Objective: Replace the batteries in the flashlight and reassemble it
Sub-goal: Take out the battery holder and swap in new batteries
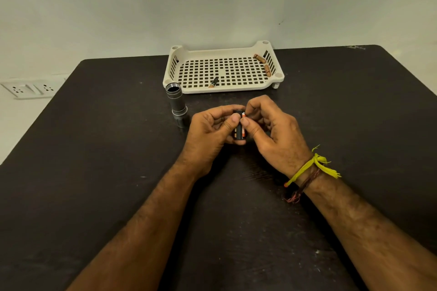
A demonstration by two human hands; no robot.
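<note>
1. At the centre of the frame you hold the black battery holder (240, 129) upright between both hands, with an orange-labelled battery (243, 116) showing at its upper right side.
2. Your left hand (210, 132) curls round the holder, thumb pressed on its front; your right hand (272, 130) pinches at the battery with thumb and fingertips. Loading looks under way, not finished; how many cells are seated you cannot tell.
3. Just up and left, the flashlight body (176, 104) lies open-ended on the dark table (94, 149), so reassembly is still to do.
4. Above centre, the cream tray (224, 88) holds one dark battery (214, 82) near its front edge and brown batteries (263, 64) at its right wall.
</note>
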